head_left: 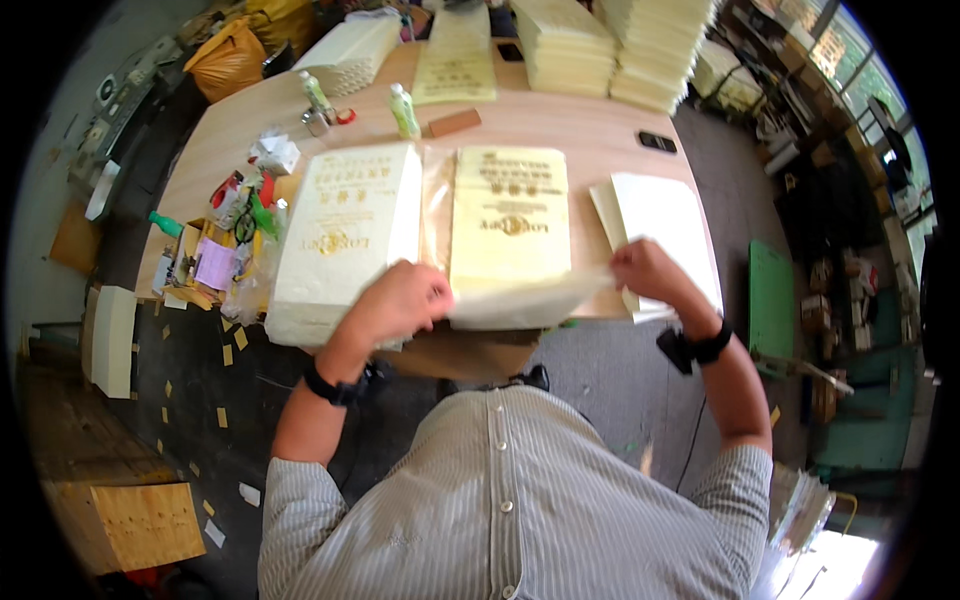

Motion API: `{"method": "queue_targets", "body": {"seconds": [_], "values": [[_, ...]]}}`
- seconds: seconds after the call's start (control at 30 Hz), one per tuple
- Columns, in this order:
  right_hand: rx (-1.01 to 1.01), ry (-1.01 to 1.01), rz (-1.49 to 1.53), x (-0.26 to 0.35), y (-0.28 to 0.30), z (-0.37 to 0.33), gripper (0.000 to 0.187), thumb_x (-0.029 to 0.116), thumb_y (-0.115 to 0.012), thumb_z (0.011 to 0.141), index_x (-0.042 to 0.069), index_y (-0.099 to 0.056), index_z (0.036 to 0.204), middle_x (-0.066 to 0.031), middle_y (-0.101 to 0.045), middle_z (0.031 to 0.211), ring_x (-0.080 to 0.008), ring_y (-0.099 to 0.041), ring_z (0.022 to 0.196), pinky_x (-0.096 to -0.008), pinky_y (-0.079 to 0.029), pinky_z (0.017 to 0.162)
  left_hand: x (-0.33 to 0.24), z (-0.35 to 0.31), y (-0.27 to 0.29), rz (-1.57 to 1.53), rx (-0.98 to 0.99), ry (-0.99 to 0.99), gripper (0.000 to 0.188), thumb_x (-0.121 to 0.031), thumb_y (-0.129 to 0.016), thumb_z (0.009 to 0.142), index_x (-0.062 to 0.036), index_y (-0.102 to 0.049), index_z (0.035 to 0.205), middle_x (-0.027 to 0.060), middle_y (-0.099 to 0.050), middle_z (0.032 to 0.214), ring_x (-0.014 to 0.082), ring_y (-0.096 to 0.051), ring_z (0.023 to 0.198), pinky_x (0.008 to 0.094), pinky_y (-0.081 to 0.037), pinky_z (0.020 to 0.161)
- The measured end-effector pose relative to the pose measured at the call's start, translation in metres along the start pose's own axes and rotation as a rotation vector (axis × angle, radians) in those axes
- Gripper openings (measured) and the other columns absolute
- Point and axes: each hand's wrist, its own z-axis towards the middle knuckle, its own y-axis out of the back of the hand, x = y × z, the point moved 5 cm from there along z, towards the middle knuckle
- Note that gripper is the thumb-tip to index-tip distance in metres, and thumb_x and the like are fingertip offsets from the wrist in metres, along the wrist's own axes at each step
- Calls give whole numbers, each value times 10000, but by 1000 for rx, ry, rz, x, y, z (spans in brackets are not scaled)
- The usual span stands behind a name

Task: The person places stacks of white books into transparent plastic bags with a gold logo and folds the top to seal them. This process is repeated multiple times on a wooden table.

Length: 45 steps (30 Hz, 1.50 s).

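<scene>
A pale, thin sheet point(535, 302), blurred by motion, stretches between my two hands at the table's near edge. My left hand point(408, 295) pinches its left end and my right hand point(652, 272) pinches its right end. The sheet covers the near end of a yellow printed stack point(512, 215), which looks like flat bags. To the left lies a thicker stack of white printed bags point(345, 215), with clear plastic film point(436, 210) between the two stacks. Beside my right hand are blank white sheets point(655, 215), slightly fanned.
Bottles point(404, 112), a brown block point(455, 123) and a phone point(656, 142) sit farther back on the wooden table point(560, 118). Tall stacks point(650, 50) stand at its far edge. A cluttered box point(205, 255) is at the left. Paper scraps lie on the floor.
</scene>
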Motion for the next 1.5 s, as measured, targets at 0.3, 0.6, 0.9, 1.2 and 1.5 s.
{"method": "queue_targets", "body": {"seconds": [0.3,0.6,0.9,1.2,1.5], "values": [[1,-2,-112,-19,-46,-53,443,332,-872,661,-49,-652,714,-168,-600,605,-261,-598,550,-372,-485,556,33,-20,-73,-115,289,53,226,-139,-759,795,58,-700,889,99,-713,695,131,-699,590,246,-542,551],[114,-95,41,-65,-75,-90,186,160,-697,804,-2,-717,895,-181,-675,719,-277,-677,643,-366,-526,620,69,-33,-120,-31,151,155,169,-174,-667,789,-18,-725,813,118,-709,701,203,-714,632,309,-563,640],[155,-3,-411,-82,-69,-127,179,104,-607,762,52,-745,864,-173,-682,736,-349,-682,694,-412,-549,664,29,-23,-117,-48,-101,-26,140,-162,-673,765,-30,-709,797,149,-693,739,306,-693,695,362,-554,661],[-85,-381,341,-77,-10,-136,178,49,-600,875,-60,-721,947,-35,-650,656,-73,-586,588,-230,-466,513,16,-9,-120,-125,135,-77,128,-146,-651,799,-32,-705,773,128,-686,676,262,-699,629,346,-548,614],[-501,192,370,66,153,-4,224,167,-551,811,-14,-675,857,-44,-580,585,-137,-560,473,-264,-463,458,-52,84,77,-561,-76,-213,128,-127,-587,927,-15,-641,899,56,-687,744,121,-690,668,256,-569,613]]}}
